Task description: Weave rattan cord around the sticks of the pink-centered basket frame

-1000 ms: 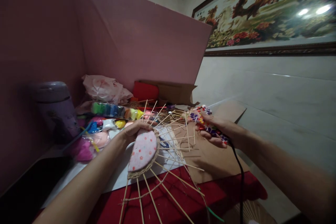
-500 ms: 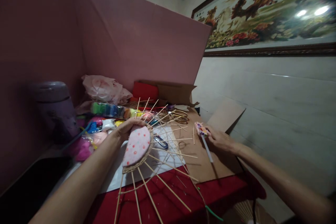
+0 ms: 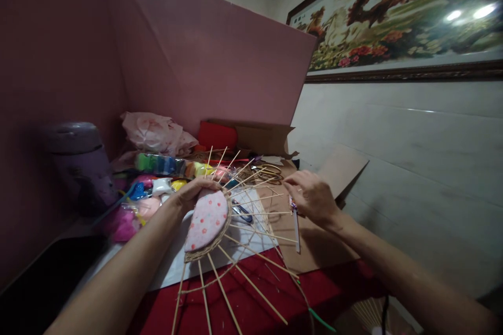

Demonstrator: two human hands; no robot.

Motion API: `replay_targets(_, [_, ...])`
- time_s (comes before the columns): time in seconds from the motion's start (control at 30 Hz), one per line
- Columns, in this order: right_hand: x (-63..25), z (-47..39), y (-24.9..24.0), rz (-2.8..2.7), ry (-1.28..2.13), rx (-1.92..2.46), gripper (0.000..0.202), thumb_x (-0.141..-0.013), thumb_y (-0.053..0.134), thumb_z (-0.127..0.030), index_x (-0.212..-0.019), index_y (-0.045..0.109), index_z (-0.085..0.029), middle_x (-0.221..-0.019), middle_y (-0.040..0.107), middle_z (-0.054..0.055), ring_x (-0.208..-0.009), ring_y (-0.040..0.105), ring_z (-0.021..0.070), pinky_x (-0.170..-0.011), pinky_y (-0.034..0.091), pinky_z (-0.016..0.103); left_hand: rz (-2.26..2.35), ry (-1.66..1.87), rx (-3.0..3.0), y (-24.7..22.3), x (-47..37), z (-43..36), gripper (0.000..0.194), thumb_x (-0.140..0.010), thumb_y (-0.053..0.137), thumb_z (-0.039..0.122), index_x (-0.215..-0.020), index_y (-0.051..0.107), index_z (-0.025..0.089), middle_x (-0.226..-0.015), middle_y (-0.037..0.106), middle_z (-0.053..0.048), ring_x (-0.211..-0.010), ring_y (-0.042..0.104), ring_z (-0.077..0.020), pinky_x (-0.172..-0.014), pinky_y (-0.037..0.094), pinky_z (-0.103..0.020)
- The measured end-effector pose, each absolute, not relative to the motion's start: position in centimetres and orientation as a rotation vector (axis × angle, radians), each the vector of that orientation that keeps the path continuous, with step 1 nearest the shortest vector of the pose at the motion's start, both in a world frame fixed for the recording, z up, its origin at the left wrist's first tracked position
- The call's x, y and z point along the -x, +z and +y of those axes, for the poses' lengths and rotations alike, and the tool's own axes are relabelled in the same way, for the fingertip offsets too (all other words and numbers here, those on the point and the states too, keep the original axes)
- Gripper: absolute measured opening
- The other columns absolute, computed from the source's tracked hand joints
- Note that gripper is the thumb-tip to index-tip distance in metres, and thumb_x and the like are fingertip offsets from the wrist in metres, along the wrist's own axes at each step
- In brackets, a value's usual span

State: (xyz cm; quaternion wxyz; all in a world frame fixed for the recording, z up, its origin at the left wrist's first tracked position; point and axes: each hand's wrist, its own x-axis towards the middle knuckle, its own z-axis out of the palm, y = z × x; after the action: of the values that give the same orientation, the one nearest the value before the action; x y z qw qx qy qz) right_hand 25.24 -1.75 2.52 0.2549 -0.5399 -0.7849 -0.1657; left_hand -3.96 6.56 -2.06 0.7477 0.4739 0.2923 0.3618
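My left hand (image 3: 198, 192) is closed on the upper edge of a half-round woven piece (image 3: 209, 222), its thumb and fingers at the rim. Pale pink fabric with red dots covers its middle. Thin bare sticks fan out from the braided edge, and a loose cord crosses some of them. To the right, my right hand (image 3: 314, 196) is bent over brown cardboard, fingertips drawn together; what they hold, if anything, is hidden. Under it, a small object with a colourful patterned head and a pale flat handle (image 3: 297, 233) shows in part, its head mostly covered.
Bags of coloured clay (image 3: 155, 164) and a purple flask (image 3: 80, 167) stand at the left. Coiled brown cord (image 3: 269, 171) lies behind the sticks. Dark-handled scissors or clippers (image 3: 242, 212) rest on white paper. A red cloth (image 3: 251, 293) covers the front.
My right hand has turned over and moved slightly left, now covering most of the patterned head. The pale handle has shifted left and stands straighter. The woven piece has barely moved.
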Motion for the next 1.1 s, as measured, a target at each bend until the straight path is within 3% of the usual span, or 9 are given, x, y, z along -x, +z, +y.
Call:
replay_targets(0.23, [-20.2, -1.3, 1.5, -2.077, -0.328, 1.546, 0.007, -0.077, 0.054, -0.024, -0.077, 0.059, -0.019, -0.073, 0.065, 0.005, -0.067, 0.055, 0.0187, -0.063, 0.034, 0.029, 0.643, 0.787, -1.072, -1.6, 3.4, 6.0, 0.016, -0.057, 0.062, 0.007, -0.070, 0.060, 0.015, -0.064, 0.067, -0.005, -0.054, 0.061, -0.0147, -0.051, 0.047, -0.024])
replay_targets(0.4, [-19.8, -1.4, 1.3, -2.101, -0.262, 1.488, 0.006, -0.077, 0.054, -0.017, -0.079, 0.060, -0.019, -0.078, 0.066, 0.004, -0.075, 0.056, 0.0180, -0.069, 0.034, 0.029, 0.629, 0.783, -1.098, -1.6, 3.3, 6.0, 0.019, -0.058, 0.062, 0.007, -0.074, 0.061, 0.016, -0.065, 0.067, -0.004, -0.056, 0.061, -0.0148, -0.050, 0.046, -0.023])
replay_targets(0.57, [-19.9, -1.8, 1.4, -2.202, -0.276, 1.291, 0.008, -0.081, 0.056, -0.022, -0.076, 0.061, -0.020, -0.079, 0.066, 0.002, -0.079, 0.054, 0.0184, -0.075, 0.033, 0.032, 0.623, 0.791, -1.119, -1.7, 3.3, 6.1, 0.016, -0.058, 0.062, 0.007, -0.071, 0.062, 0.017, -0.059, 0.065, -0.002, -0.048, 0.057, -0.0116, -0.045, 0.042, -0.021])
replay_targets(0.77, [-19.9, -1.9, 1.1, -2.231, -0.160, 1.211, 0.015, -0.087, 0.043, -0.015, -0.087, 0.058, -0.016, -0.086, 0.064, 0.007, -0.081, 0.056, 0.0171, -0.072, 0.038, 0.027, 0.644, 0.793, -1.124, -1.8, 3.0, 6.1, 0.015, -0.056, 0.063, 0.008, -0.068, 0.061, 0.015, -0.061, 0.066, -0.002, -0.049, 0.058, -0.0116, -0.046, 0.044, -0.021])
replay_targets(1.1, [-20.3, -1.6, 1.3, -2.262, -0.274, 1.391, 0.018, -0.085, 0.049, -0.029, -0.087, 0.065, -0.021, -0.077, 0.070, 0.003, -0.069, 0.061, 0.0173, -0.061, 0.035, 0.027, 0.650, 0.773, -1.107, -1.9, 2.9, 6.0, 0.014, -0.055, 0.063, 0.009, -0.068, 0.059, 0.013, -0.064, 0.067, -0.005, -0.052, 0.060, -0.0140, -0.048, 0.045, -0.022])
